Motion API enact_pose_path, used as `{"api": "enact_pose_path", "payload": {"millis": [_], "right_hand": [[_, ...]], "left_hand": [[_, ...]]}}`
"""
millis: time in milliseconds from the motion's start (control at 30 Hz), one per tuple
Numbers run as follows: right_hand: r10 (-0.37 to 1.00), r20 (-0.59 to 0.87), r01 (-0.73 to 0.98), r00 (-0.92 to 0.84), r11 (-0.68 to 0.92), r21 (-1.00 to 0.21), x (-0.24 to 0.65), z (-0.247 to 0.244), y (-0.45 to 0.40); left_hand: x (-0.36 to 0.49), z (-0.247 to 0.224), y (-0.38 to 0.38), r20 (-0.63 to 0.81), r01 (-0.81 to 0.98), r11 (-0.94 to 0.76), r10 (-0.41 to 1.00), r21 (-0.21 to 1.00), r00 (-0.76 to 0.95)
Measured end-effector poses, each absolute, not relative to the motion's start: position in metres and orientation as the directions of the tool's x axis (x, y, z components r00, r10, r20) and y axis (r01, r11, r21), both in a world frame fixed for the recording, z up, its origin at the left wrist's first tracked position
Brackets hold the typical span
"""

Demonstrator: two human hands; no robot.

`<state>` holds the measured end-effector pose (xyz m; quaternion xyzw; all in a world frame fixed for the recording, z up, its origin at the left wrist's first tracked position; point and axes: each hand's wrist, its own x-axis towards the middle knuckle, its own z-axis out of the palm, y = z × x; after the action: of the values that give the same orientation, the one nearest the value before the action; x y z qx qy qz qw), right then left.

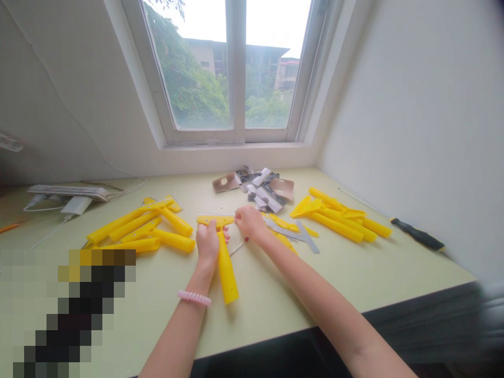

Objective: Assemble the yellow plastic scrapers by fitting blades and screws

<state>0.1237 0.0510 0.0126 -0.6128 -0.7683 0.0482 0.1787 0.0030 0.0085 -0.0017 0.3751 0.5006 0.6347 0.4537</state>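
Observation:
My left hand (207,244) is closed around the head end of a yellow scraper (227,270), whose handle points toward me. A thin blade shows along the far edge of its head. At the right end of that head, the fingers of my right hand (249,223) are pinched together; what they grip is hidden. Under my right wrist lies a thin metal shaft (238,246) with a small red end. Beside that wrist are flat grey blades (307,236) and loose yellow plates (289,224). A tiny screw-like piece (221,207) lies beyond the scraper.
Several yellow scrapers (137,226) are piled at left, and several yellow handles (338,215) at right. Cut packaging (265,189) lies below the window. A black-handled screwdriver (419,234) rests near the right wall. A power strip (69,192) with cords is at far left.

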Motion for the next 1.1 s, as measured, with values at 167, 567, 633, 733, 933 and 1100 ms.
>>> {"api": "enact_pose_path", "payload": {"millis": [167,567,633,733,933,1100], "right_hand": [[0.959,0.199,0.921,-0.202,0.255,-0.293,0.132,0.011,0.052],[0.956,0.185,0.926,-0.228,0.272,-0.263,0.138,0.021,0.052],[0.956,0.186,0.92,-0.226,0.272,-0.283,0.143,0.026,0.052],[0.957,0.217,0.849,-0.19,0.272,-0.453,0.155,0.036,0.047],[0.98,0.134,0.289,-0.145,0.172,-0.942,0.17,0.044,0.018],[0.975,0.081,0.109,-0.208,0.106,-0.988,0.167,0.04,0.004]], "left_hand": [[0.006,-0.002,0.007,0.03,-0.194,-0.084,0.964,0.977,-0.264],[0.01,0.001,0.006,0.011,-0.197,-0.06,0.971,0.978,-0.241],[0.011,0.002,0.005,0.0,-0.205,-0.048,0.974,0.978,-0.226],[0.013,0.002,0.004,-0.009,-0.221,-0.031,0.984,0.975,-0.176],[0.02,0.002,-0.003,0.014,-0.225,-0.026,0.998,0.974,-0.057],[0.026,0.007,-0.01,0.02,-0.224,-0.021,1.0,0.974,-0.003]]}}
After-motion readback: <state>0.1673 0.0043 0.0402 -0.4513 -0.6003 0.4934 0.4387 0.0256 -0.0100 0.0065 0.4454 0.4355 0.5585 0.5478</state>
